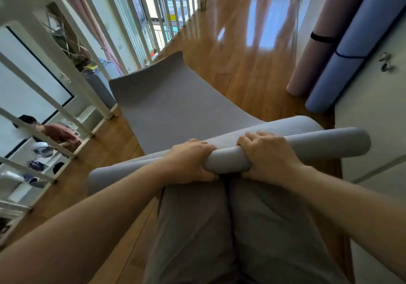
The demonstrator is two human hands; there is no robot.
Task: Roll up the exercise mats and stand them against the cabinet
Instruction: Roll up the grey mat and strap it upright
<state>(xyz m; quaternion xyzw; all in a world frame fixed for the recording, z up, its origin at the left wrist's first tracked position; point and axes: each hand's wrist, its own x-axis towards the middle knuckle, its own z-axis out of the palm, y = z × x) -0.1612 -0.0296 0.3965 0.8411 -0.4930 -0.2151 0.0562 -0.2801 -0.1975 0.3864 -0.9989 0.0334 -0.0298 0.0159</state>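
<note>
A grey exercise mat (175, 106) lies on the wooden floor, running away from me, with its near end curled into a tight roll (318, 143). My left hand (189, 163) grips the roll near its middle. My right hand (268, 154) grips it just to the right, fingers curled over the top. Two rolled mats stand against the pale cabinet (373, 119) at the right: a pink one (314, 53) with a black strap and a blue one (342, 64) with a thin black band.
A white railing (72, 68) runs along the left edge of the floor, with a lower room and a person (55, 132) visible beyond it. My grey-trousered legs (230, 228) fill the foreground. Shiny wooden floor (237, 48) extends ahead.
</note>
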